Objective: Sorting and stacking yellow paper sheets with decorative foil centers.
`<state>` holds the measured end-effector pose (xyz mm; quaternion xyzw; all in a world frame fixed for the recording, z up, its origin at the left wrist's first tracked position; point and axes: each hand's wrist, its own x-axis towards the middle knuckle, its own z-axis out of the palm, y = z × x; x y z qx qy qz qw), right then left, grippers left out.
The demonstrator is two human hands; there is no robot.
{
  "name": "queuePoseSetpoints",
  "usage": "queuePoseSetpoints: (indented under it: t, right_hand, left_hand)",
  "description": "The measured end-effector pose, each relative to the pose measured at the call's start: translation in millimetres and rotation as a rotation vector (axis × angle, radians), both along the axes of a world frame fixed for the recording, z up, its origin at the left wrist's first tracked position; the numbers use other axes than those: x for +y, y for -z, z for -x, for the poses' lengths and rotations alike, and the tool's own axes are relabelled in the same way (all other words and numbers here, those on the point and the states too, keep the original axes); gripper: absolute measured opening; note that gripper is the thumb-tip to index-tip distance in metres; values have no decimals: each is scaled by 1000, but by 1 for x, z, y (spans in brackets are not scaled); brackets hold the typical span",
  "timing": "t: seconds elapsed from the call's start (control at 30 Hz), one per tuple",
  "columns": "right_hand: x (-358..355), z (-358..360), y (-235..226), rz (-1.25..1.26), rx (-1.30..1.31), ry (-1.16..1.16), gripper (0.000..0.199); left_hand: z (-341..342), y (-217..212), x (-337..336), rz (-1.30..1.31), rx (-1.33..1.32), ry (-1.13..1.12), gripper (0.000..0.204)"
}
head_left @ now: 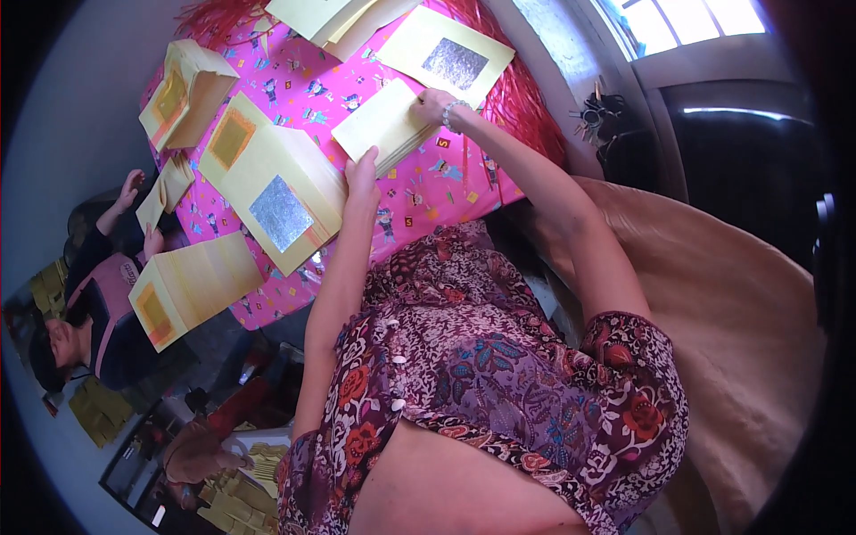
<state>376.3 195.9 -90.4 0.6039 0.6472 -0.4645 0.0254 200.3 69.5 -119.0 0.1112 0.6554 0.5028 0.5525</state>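
A folded stack of pale yellow paper sheets (376,121) lies between my hands above the pink table cover. My left hand (363,176) grips its near corner, thumb on top. My right hand (434,106), with a beaded bracelet at the wrist, closes on its right edge; the fingertips are partly hidden. Just beyond my right hand lies a yellow sheet with a silver square (486,81). Left of my left hand is a larger yellow paper stack (254,165), with an orange square and a silver square on its top sheets.
The table has a pink patterned cover (450,192). More folded paper stacks stand at its left side (205,276), far left (207,85) and far edge (312,13). Red shredded strands (535,125) hang along the right edge. At left another person (107,285) handles folded yellow paper (175,185).
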Motion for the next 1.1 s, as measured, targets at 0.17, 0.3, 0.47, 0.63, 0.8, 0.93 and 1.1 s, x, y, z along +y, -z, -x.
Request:
queuePoseSetpoints:
  t: [0.17,0.3,0.47,0.63,0.8,0.93,1.1]
  right_hand:
    - [7,5,-8,24,60,-9,44]
    - [11,-1,-17,20,86,-5,59]
    - [14,-7,-46,-132,102,-42,69]
    - [3,10,-83,-449,69,-68,67]
    - [-20,28,-123,-726,348,-219,39]
    - [-56,63,-129,-679,576,-516,27]
    - [-111,100,-126,-688,464,-887,41]
  left_hand:
    - [12,-3,4,9,173,-96,48]
    - [13,-17,6,-6,314,35,91]
    - [-1,-47,4,-7,593,95,94]
    - [1,-80,-30,-287,687,165,92]
    - [15,-153,-82,-469,959,329,58]
    - [61,-175,-123,-398,1177,363,56]
    - [108,-176,-149,-261,1357,606,65]
